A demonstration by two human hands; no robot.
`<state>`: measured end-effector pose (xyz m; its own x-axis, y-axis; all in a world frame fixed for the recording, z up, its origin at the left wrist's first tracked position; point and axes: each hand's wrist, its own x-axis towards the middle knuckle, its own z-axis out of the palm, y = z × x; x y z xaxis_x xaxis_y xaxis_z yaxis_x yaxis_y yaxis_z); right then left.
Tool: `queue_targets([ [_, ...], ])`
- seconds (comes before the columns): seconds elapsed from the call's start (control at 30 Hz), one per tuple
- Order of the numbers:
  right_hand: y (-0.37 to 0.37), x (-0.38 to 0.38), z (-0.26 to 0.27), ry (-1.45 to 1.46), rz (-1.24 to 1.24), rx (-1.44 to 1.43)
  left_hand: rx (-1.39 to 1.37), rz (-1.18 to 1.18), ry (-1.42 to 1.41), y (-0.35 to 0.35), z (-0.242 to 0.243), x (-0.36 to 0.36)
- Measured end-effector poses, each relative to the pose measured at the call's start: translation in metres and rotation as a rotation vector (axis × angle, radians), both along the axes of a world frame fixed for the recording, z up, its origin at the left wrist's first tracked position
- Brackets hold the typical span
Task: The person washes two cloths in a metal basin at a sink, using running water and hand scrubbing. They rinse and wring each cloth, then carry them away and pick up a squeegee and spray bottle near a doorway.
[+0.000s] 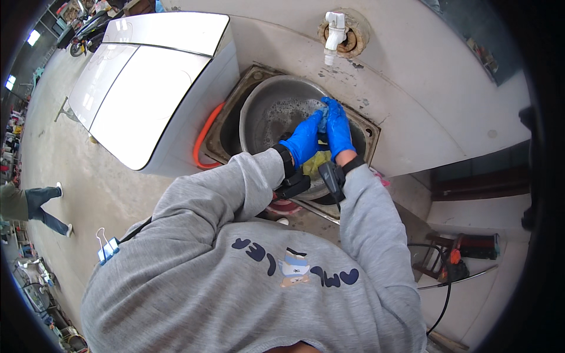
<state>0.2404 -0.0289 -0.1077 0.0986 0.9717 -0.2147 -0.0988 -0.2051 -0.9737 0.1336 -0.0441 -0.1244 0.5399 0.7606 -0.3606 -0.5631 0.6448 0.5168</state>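
Note:
A large round metal basin (245, 119) rests in a stainless steel sink (373, 130), with sudsy water (287, 112) inside. Over the basin's right side, my left hand (305, 137) and my right hand (337, 125), both in blue rubber gloves, meet around a wet light-blue cloth (324, 121). The cloth is pressed between them; most of it is hidden by the fingers. Yellow-green cloth (315, 164) lies in the basin below my wrists. Something dark shows in the water beside my left hand, too hidden to name.
A white plastic tap (335, 35) juts from the wall above the basin. A white washing machine (163, 97) stands left of the sink, with an orange hose (205, 134) between. A reddish tub (284, 206) is below the sink. Another person (42, 205) is at the far left.

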Motion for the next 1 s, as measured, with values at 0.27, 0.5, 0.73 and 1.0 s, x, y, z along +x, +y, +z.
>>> queue_targets([
  [0.27, -0.016, -0.018, 0.004, -0.901, 0.055, 1.012, -0.081, 0.016, -0.054, 0.035, 0.009, -0.031],
  [0.5, 0.001, -0.014, -0.002, -0.893, 0.049, 0.739, 1.327, -0.205, 1.169, 0.027, 0.004, -0.037],
  [0.73, 0.003, -0.025, -0.014, -0.936, 0.004, 0.76, 0.308, 0.062, 0.325, 0.017, 0.003, -0.028],
  [1.0, -0.001, -0.032, 0.002, -0.796, 0.032, 0.493, 0.488, -0.03, 0.583, 0.016, 0.008, -0.033],
])
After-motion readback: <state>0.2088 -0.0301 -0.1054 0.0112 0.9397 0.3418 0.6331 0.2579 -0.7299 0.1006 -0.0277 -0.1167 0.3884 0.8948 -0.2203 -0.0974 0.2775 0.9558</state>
